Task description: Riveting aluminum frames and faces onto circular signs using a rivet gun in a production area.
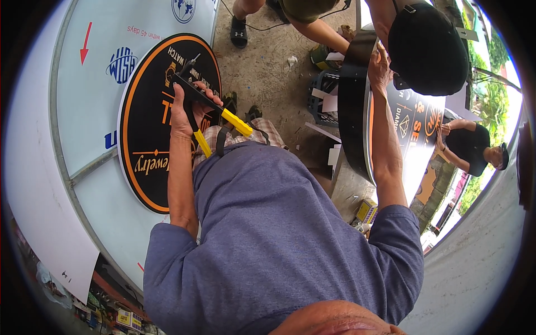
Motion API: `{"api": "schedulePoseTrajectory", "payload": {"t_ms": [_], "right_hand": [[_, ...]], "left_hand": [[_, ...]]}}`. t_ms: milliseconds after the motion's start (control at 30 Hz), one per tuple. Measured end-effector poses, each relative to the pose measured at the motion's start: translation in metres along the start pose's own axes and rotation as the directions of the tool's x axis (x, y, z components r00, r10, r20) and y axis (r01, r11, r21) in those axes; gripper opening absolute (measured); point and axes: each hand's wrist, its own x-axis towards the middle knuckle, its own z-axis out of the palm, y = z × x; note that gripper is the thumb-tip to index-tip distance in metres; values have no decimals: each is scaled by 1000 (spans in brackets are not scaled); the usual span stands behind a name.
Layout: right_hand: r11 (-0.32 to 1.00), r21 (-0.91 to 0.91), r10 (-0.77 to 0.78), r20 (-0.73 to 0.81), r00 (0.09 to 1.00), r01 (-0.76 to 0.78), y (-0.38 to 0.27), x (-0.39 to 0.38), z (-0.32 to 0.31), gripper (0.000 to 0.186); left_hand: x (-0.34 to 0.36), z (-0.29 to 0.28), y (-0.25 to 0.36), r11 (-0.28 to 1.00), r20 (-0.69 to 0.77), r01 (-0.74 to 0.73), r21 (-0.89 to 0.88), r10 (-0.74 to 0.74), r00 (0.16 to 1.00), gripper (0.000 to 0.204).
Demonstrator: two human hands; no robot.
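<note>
In my left hand (pixel 187 111) is a black hand riveter (pixel 204 95) with yellow grips on its two spread handles. My fingers wrap round its black body, in front of a round black sign (pixel 146 120) with an orange ring, which leans on my left. My right hand (pixel 381 68) holds the edge of a second round sign (pixel 363 106) on my right, fingers bent against it. This sign stands on edge, with a deep black side wall and a bright printed face. Part of its face lies behind my right forearm.
A person in a black cap (pixel 430 50) leans over the far end of the second sign. Another person (pixel 474 142) touches its face from the right. A dark plastic crate (pixel 322 100) with scraps stands beside it. A cable (pixel 262 28) crosses the concrete floor (pixel 279 78).
</note>
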Motion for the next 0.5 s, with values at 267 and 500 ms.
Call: {"api": "schedulePoseTrajectory", "payload": {"t_ms": [267,500], "right_hand": [[989,57,129,97,987,-135,-2,-1,-1,53],[979,75,183,114,976,-192,-10,-4,-2,52]], "left_hand": [[4,5,6,999,37,4,44,-6,999,73],[7,6,8,1000,37,4,12,-5,999,73]]}}
